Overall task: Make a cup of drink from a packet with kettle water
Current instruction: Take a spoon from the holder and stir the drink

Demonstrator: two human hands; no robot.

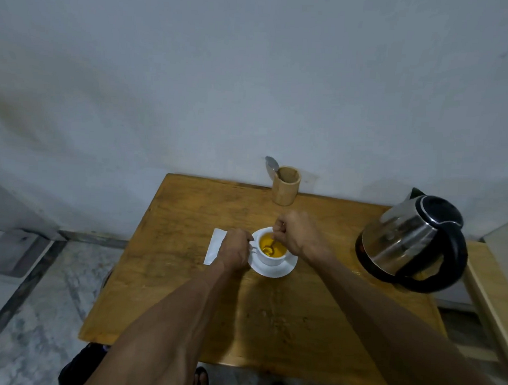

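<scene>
A white cup point(270, 259) full of yellow-orange drink stands on a white saucer point(284, 271) in the middle of the wooden table point(183, 277). My left hand point(234, 250) grips the cup's handle on its left side. My right hand point(296, 234) is over the cup's far right rim, pinching a spoon point(270, 246) whose bowl is dipped in the drink. A white packet point(214, 245) lies flat on the table, partly hidden behind my left hand. The steel and black kettle point(412, 243) stands at the right of the table.
A wooden holder point(286, 185) with another spoon point(272, 164) in it stands at the table's back edge against the wall. A pale wooden surface point(494, 293) adjoins the table at the right. Tiled floor lies to the left.
</scene>
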